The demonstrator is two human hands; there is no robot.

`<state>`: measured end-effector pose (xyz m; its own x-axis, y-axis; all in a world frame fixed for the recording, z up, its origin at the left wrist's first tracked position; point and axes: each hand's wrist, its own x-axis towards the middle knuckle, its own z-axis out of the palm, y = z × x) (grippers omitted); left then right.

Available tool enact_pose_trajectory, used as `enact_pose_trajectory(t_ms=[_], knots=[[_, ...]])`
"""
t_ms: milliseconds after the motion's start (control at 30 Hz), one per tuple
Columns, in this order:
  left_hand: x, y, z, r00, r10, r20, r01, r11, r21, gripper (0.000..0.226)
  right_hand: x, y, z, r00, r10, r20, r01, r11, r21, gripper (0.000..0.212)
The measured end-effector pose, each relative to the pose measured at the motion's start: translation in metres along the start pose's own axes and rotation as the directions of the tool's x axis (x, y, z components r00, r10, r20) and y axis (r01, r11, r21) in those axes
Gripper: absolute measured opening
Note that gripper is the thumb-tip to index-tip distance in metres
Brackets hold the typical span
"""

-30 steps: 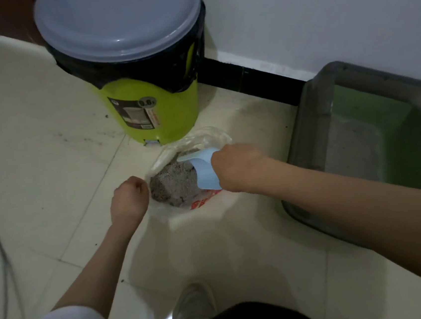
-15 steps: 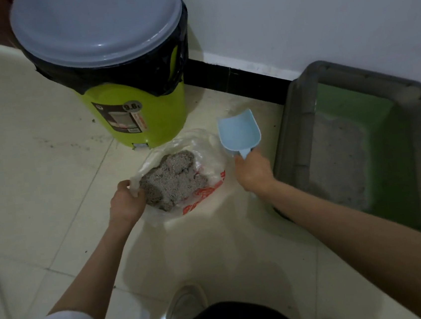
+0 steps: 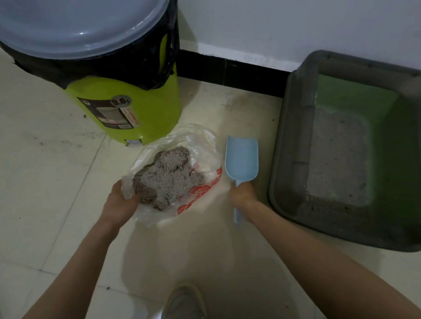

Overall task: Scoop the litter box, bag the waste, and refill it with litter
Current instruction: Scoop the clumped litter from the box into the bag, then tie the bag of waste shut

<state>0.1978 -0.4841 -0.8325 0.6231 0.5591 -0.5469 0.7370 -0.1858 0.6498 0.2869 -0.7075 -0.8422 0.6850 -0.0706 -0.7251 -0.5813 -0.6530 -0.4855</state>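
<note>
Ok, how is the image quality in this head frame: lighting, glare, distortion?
Head view: dim, greenish cast overall; a glare spot on the cream floor tiles beside the shoe; wide-angle bending bows the round lime-green bin and the grey rectangular litter tray; the pale blue plastic scoop and grey litter stay reasonably sharp.

scoop [image 3: 242, 161]: pale blue
bag [image 3: 202, 144]: clear, red print
litter box [image 3: 292, 135]: grey (green inside)
bin [image 3: 147, 114]: lime green, grey lid

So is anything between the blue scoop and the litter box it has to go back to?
Nothing visible. The right hand holds the blue scoop over bare floor between the plastic bag and the litter box, whose open top faces up, just to its right.
</note>
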Motion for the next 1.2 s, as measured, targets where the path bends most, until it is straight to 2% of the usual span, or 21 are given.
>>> enact_pose_trajectory(t_ms=[133, 267, 367, 467, 567, 633, 700, 767, 867, 1033, 1200], knots=[[0.002, -0.003, 0.001, 0.998, -0.018, 0.056, 0.023, 0.996, -0.081, 0.044, 0.001, -0.002, 0.001, 1.000, 0.015, -0.017, -0.016, 0.994, -0.109, 0.037], [-0.001, 0.001, 0.006, 0.996, -0.059, 0.064, 0.074, 0.960, -0.269, 0.037, -0.004, -0.016, 0.004, 0.997, -0.017, -0.069, 0.002, 0.977, -0.211, 0.040], [0.003, 0.000, 0.000, 0.984, -0.159, 0.080, 0.177, 0.909, -0.376, 0.058, -0.009, -0.031, 0.001, 0.987, -0.113, -0.112, 0.085, 0.970, -0.226, 0.038], [0.007, 0.001, -0.008, 0.979, -0.175, 0.101, 0.200, 0.906, -0.373, 0.067, -0.008, -0.055, -0.008, 0.954, -0.253, -0.161, 0.212, 0.949, -0.233, 0.043], [0.005, 0.005, -0.015, 0.962, -0.128, 0.243, 0.213, 0.906, -0.367, 0.058, 0.007, -0.077, -0.015, 0.875, -0.461, -0.147, 0.350, 0.813, -0.466, 0.052], [0.003, 0.007, -0.017, 0.916, -0.110, 0.385, 0.252, 0.906, -0.340, 0.047, 0.019, -0.083, -0.017, 0.866, -0.495, -0.076, 0.358, 0.718, -0.596, 0.053], [0.003, 0.007, -0.018, 0.898, -0.126, 0.421, 0.292, 0.886, -0.359, 0.037, 0.030, -0.083, -0.015, 0.866, -0.500, 0.004, 0.377, 0.648, -0.661, 0.041], [0.005, 0.007, -0.021, 0.917, -0.175, 0.359, 0.314, 0.870, -0.379, 0.019, 0.034, -0.084, -0.012, 0.858, -0.513, 0.036, 0.427, 0.672, -0.605, 0.029], [0.004, 0.014, -0.028, 0.939, -0.217, 0.268, 0.292, 0.913, -0.284, 0.003, 0.025, -0.095, -0.015, 0.871, -0.485, 0.083, 0.481, 0.803, -0.351, 0.036], [-0.014, 0.042, -0.048, 0.978, -0.159, 0.136, 0.180, 0.971, -0.158, 0.017, -0.014, -0.134, -0.036, 0.785, -0.596, 0.168, 0.610, 0.791, -0.049, 0.038], [-0.038, 0.076, -0.071, 0.998, 0.046, 0.035, -0.044, 0.998, -0.046, 0.020, -0.058, -0.166, -0.058, 0.731, -0.653, 0.197, 0.628, 0.757, 0.178, 0.036]])
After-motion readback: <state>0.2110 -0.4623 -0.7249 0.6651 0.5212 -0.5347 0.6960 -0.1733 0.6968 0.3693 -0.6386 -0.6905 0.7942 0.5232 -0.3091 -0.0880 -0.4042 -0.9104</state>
